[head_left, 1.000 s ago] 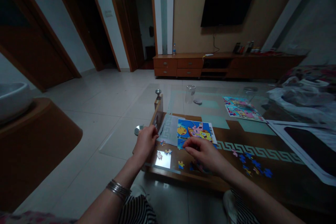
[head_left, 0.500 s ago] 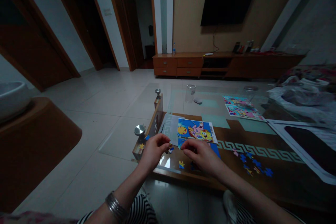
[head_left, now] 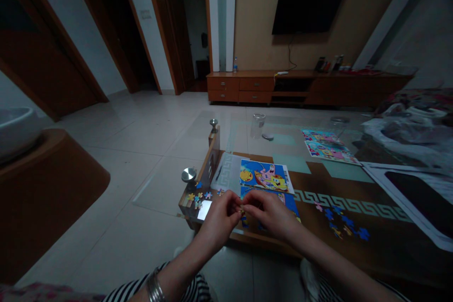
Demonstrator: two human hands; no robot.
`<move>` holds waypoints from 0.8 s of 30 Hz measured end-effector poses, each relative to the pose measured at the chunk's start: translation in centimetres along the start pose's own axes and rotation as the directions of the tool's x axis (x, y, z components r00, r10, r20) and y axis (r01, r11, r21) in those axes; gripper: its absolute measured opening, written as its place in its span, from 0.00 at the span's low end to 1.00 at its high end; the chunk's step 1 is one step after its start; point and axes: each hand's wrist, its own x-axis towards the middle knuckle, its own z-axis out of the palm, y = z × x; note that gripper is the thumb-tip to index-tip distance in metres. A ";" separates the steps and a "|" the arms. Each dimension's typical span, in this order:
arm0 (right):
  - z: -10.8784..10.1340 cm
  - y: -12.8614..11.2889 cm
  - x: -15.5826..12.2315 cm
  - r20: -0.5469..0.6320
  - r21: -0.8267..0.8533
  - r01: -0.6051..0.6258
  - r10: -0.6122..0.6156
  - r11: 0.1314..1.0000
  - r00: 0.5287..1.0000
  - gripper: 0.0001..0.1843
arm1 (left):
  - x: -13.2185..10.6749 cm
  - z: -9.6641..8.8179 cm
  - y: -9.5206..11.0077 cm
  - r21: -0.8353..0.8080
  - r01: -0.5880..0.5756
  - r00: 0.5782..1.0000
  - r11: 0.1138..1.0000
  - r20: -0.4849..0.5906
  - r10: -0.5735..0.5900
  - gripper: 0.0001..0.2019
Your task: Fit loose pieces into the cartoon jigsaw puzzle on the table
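Observation:
My left hand (head_left: 223, 213) and my right hand (head_left: 272, 213) meet above the glass table's near edge, fingertips touching. Curled fingers on the left close round small jigsaw pieces, mostly hidden. The right thumb and forefinger pinch at the same spot, where a small yellowish bit of a jigsaw piece (head_left: 242, 211) shows. Just beyond lies a blue cartoon picture card (head_left: 265, 175), with a partly assembled blue puzzle (head_left: 290, 204) below it, half covered by my right hand. Loose jigsaw pieces (head_left: 198, 197) are scattered left of my hands.
More loose pieces, mostly blue (head_left: 347, 221), lie to the right. Farther back stand a clear plastic jar (head_left: 257, 126), a round lid (head_left: 268, 137) and bright picture sheets (head_left: 329, 150). A dark tablet-like slab (head_left: 419, 200) rests on white paper, near plastic bags (head_left: 399, 137).
My left hand has moved right, so the two hands, apart before, now meet. Loose pieces at the table's left corner, formerly behind the left hand, are uncovered.

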 end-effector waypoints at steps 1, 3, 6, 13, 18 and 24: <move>0.1 0.0 0.0 -0.003 0.004 0.001 -0.001 1.000 1.000 0.05 | 0.0 0.0 0.0 -0.004 -0.005 1.000 1.000 0.005 0.005 0.09; 0.3 0.0 -0.1 -0.010 0.011 -0.003 0.003 1.000 1.000 0.05 | -0.1 0.1 0.1 -0.001 -0.008 1.000 1.000 0.007 0.008 0.10; 0.4 -0.2 -0.2 -0.002 0.040 -0.012 0.012 0.999 1.000 0.04 | -0.1 0.0 0.2 0.006 -0.019 1.000 1.000 0.001 0.019 0.10; 0.4 -0.4 -0.2 -0.005 0.096 0.002 -0.001 0.995 1.000 0.06 | 0.0 0.0 -0.1 -0.002 -0.032 0.999 1.000 0.009 0.032 0.14; -0.1 -0.7 -0.2 0.009 0.064 0.028 -0.029 0.998 1.000 0.06 | 0.0 0.2 0.1 -0.039 0.007 1.000 0.999 0.008 -0.007 0.16; -0.4 -0.4 -0.3 0.076 -0.010 -0.016 0.017 1.000 0.997 0.07 | 0.0 0.8 -0.3 -0.092 0.043 0.998 0.995 0.039 -0.040 0.18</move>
